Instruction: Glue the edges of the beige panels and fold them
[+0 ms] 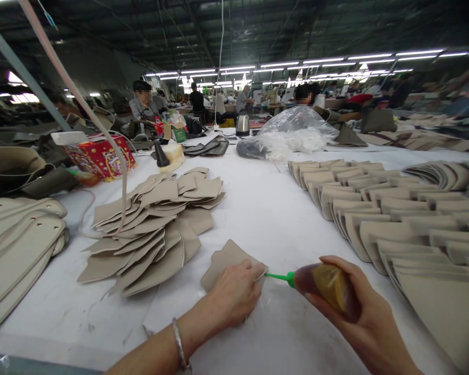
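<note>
My left hand (236,291), with a silver bangle at the wrist, grips the near right part of a beige leather piece (227,260) on the white table. Its fingers are closed over the edge, and the fingertips are partly hidden. In my right hand (369,317) is a squeeze bottle (324,286) of amber-brown liquid, held on its side. The bottle's thin green nozzle (279,276) points left, its tip at the right edge of the leather piece. To the left lies a loose pile of similar beige pieces (160,224).
Folded beige pieces stand in overlapping rows (386,229) on the right. Larger panels with rivets (27,245) lie at far left. A pinkish hose (97,120) hangs over the pile. Farther back are a red box (101,156), clear plastic wrap (293,133), a kettle (243,125) and several people.
</note>
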{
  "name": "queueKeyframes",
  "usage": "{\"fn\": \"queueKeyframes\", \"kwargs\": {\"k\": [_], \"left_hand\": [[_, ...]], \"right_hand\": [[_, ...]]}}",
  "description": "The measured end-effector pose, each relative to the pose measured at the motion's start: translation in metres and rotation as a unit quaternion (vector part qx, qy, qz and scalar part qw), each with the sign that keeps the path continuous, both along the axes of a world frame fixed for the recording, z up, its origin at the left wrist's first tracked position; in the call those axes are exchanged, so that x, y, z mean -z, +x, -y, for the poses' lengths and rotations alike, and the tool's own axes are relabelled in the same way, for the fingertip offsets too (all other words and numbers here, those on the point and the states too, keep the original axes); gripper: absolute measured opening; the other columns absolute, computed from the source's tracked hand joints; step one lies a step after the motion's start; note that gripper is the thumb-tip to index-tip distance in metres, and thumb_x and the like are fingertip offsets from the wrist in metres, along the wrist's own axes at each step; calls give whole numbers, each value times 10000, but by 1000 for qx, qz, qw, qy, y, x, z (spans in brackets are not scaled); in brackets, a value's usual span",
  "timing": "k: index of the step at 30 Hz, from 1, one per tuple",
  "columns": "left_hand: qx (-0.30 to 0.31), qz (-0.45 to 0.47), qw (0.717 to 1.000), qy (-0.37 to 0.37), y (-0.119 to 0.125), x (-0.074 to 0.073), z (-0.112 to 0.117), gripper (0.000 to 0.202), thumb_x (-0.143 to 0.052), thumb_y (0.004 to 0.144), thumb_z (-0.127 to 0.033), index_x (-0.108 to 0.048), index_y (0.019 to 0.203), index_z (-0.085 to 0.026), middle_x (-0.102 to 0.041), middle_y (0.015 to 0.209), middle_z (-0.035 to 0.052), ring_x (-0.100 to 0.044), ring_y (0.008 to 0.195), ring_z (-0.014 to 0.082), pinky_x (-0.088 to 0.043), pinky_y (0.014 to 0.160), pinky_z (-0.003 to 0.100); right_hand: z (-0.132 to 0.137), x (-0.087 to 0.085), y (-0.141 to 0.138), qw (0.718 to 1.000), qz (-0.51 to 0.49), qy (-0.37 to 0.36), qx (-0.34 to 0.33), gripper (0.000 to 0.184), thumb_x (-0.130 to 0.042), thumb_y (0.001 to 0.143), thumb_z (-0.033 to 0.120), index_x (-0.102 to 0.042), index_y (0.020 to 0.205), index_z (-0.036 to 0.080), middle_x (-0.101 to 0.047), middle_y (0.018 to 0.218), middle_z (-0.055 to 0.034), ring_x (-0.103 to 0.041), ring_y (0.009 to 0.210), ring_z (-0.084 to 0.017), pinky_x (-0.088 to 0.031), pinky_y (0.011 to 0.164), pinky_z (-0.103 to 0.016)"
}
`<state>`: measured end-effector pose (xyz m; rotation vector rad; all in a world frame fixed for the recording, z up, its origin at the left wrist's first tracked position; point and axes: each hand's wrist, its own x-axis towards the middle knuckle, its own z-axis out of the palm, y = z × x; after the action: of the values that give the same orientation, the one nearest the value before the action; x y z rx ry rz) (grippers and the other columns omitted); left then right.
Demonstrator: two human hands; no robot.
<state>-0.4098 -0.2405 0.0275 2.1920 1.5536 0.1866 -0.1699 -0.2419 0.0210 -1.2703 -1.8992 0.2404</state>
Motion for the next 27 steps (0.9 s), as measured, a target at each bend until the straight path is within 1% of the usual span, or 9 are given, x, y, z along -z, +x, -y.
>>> {"fn": "queueKeyframes", "kwargs": {"k": [4, 8, 11, 13, 17, 19, 22, 24, 27], "left_hand": [[-5, 7, 1000, -5, 0, -1, 1, 375, -378, 892, -183, -602, 1177, -280, -624, 934, 45, -636, 859, 231, -474, 788, 317], [-9, 6, 1000, -14, 1, -3, 2, 370, -372, 895, -194, -612, 1163, -278, -623, 928, 47, -637, 860, 235, -477, 786, 319], [-8, 11, 1000, -15, 1, -3, 2, 375, -368, 891, -195, -614, 1159, -284, -620, 924, 46, -637, 868, 237, -477, 793, 324], [-8, 15, 1000, -18, 1, -4, 2, 376, -368, 884, -194, -617, 1152, -282, -620, 923, 46, -637, 869, 240, -478, 794, 327], [-2, 21, 1000, -18, -1, -6, 2, 390, -368, 869, -177, -615, 1153, -279, -620, 914, 42, -635, 863, 232, -474, 795, 321], [1, 28, 999, -18, -3, -6, 2, 399, -366, 871, -170, -614, 1166, -278, -621, 914, 40, -635, 871, 226, -472, 803, 313], [-3, 34, 999, -15, -4, -3, 3, 416, -351, 894, -180, -607, 1209, -273, -622, 926, 44, -637, 884, 226, -473, 804, 314], [-6, 32, 999, -11, -5, -1, 4, 427, -345, 909, -193, -594, 1248, -268, -624, 936, 49, -639, 890, 231, -474, 803, 318], [-6, 28, 1000, -11, -6, 0, 6, 442, -340, 925, -206, -568, 1298, -266, -628, 962, 52, -639, 899, 231, -475, 805, 319]], "right_hand": [[-3, 6, 4, 999, -29, -18, 9, 432, -663, 865, 498, -518, 1216, 293, -623, 1120, -22, -636, 963, -211, -500, 850, -298], [-1, 9, 5, 999, -34, -11, 12, 429, -665, 862, 496, -523, 1210, 289, -621, 1113, -19, -628, 961, -207, -490, 859, -290], [1, 10, 5, 999, -38, -37, -6, 415, -672, 864, 472, -523, 1212, 302, -621, 1108, -5, -631, 956, -195, -495, 843, -270], [0, 10, 5, 997, -49, -52, -11, 412, -672, 865, 470, -524, 1212, 306, -624, 1092, -3, -634, 935, -199, -502, 834, -280], [-3, 12, 8, 995, -72, -59, 17, 454, -685, 839, 504, -530, 1209, 291, -615, 1102, -21, -628, 938, -225, -502, 850, -325], [-2, 14, 9, 994, -78, -78, 10, 467, -697, 830, 498, -529, 1211, 285, -617, 1103, -23, -632, 933, -226, -506, 839, -320], [3, 16, 10, 988, -88, -126, -25, 445, -692, 845, 475, -528, 1208, 279, -636, 1073, -17, -646, 908, -217, -520, 797, -289], [4, 15, 10, 983, -99, -149, -33, 434, -686, 851, 474, -528, 1201, 272, -640, 1054, -18, -648, 899, -217, -524, 783, -284], [4, 13, 7, 982, -120, -146, 4, 455, -698, 831, 497, -536, 1188, 266, -626, 1064, -26, -636, 911, -229, -514, 816, -310]]}}
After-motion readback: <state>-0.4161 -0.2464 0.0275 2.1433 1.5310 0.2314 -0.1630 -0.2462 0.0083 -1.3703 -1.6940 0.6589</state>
